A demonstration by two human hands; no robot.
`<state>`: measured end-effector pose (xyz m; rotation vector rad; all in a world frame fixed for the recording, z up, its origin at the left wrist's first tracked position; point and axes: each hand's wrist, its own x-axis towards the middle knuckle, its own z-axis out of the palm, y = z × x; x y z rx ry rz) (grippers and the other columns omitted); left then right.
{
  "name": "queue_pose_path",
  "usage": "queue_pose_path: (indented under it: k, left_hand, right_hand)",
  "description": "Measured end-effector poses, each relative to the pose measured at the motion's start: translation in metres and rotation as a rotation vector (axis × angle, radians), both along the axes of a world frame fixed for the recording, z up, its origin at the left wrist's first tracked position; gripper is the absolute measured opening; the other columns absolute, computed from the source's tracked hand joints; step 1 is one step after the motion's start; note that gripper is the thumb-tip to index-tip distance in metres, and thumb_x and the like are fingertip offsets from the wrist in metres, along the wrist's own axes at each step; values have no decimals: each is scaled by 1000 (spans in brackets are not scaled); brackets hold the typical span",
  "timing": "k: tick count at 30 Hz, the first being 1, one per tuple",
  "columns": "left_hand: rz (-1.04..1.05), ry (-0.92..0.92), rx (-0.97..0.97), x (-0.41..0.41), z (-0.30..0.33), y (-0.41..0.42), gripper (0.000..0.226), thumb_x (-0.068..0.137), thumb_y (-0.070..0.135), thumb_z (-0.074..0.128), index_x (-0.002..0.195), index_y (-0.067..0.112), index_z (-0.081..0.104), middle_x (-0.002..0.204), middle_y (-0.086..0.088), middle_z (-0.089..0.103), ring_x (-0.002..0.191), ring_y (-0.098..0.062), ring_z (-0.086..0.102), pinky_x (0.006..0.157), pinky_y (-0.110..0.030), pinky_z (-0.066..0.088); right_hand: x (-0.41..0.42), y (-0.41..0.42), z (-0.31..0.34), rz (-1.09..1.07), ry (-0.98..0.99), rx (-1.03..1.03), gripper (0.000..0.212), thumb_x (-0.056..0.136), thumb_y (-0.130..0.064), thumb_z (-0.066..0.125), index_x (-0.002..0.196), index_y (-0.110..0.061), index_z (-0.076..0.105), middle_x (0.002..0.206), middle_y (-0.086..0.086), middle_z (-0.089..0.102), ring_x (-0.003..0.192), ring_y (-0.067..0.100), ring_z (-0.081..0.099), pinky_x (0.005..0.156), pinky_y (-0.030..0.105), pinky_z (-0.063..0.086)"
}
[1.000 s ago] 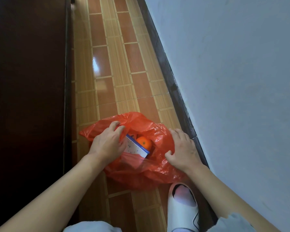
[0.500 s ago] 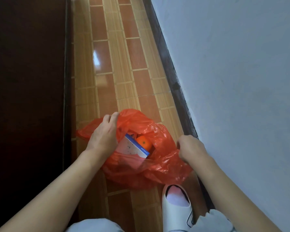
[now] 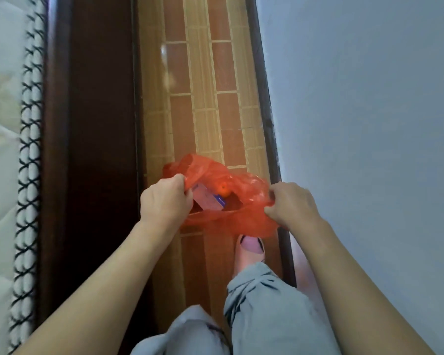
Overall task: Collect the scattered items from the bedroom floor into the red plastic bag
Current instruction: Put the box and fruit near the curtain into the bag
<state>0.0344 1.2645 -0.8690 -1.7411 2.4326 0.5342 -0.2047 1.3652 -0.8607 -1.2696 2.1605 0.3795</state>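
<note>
The red plastic bag (image 3: 231,221) hangs open between my two hands, lifted above the tiled floor. My left hand (image 3: 164,201) grips the bag's left rim with curled fingers. My right hand (image 3: 290,203) grips the right rim in a fist. Inside the bag lie a white box with a blue edge (image 3: 208,198) and an orange fruit (image 3: 224,188). The bag's lower part is crumpled and hides whatever else it holds.
A dark wooden bed frame (image 3: 87,149) runs along the left, with a white mattress (image 3: 0,149) beyond it. A pale wall (image 3: 369,124) with dark skirting closes the right. My slippered foot (image 3: 250,249) and grey trouser legs stand on the narrow tiled strip (image 3: 203,85).
Both hands closed on the bag's rims and raised it off the floor. The view rose and swung left, bringing the mattress and my legs into sight.
</note>
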Motion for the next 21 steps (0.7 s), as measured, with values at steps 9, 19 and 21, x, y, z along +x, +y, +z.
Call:
queue_pose_path:
  k: [9,19,21]
  left_hand:
    - [4,69,93,26,166,36,10,84,18,59,80,13,50,74,-6,61,70,-37,62,59,-42,52]
    - [113,240,-32,51,357,29,5,83,22,65,85,18,62,78,0,65,75,-31,62,64,-39,51]
    - [127,270,-62,53,398,27,4,82,24,66,84,21,65,76,3,66,74,-28,62,63,-37,50]
  right_hand:
    - [29,30,165,176,-29,-248,27,78,3,65,87,-20,78,95,5,62,93,31,59,83,41,43]
    - [45,44,325,101,85,-779,22,89,0,67,104,-12,75,90,4,64,78,26,57,70,33,35]
    - [46,43,365,67,126,-814,18,91,-4,61,97,-14,75,89,4,63,81,28,56,70,35,34]
